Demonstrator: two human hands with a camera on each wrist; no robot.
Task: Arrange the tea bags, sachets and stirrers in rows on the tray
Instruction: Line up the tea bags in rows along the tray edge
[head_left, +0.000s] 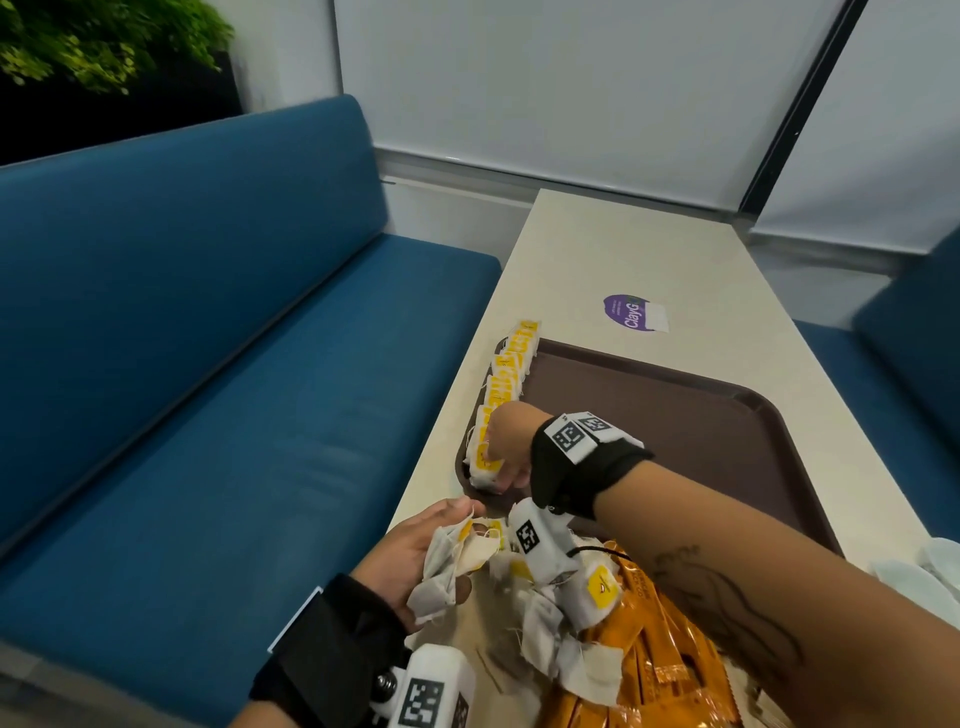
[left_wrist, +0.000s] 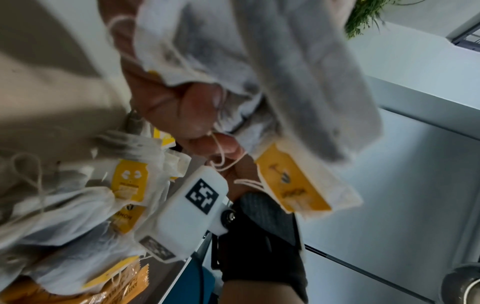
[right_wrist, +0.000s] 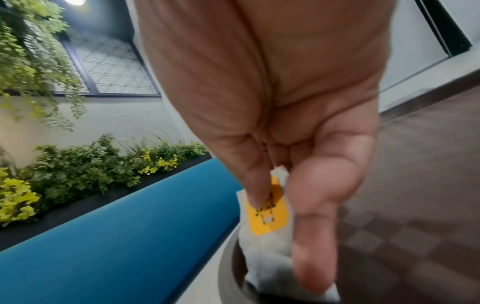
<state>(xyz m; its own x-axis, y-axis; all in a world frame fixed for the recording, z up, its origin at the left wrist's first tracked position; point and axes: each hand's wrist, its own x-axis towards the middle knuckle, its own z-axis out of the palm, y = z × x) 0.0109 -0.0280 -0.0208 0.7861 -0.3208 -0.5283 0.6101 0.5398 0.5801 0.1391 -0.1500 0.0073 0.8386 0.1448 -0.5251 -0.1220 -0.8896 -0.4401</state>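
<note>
My right hand (head_left: 506, 447) pinched a tea bag (right_wrist: 265, 230) at the near-left corner of the tray (head_left: 675, 415), ending the row (head_left: 506, 374); my left hand (head_left: 415, 556) clutched several tea bags (head_left: 447, 566) just before the tray.

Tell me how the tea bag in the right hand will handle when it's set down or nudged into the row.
The tea bag is probably floppy: its paper sags below the right hand pinching it. It is likely very light, since a fingertip pinch carries it. On the tray it may lean or shift, as the row of tea bags looks uneven.
</note>
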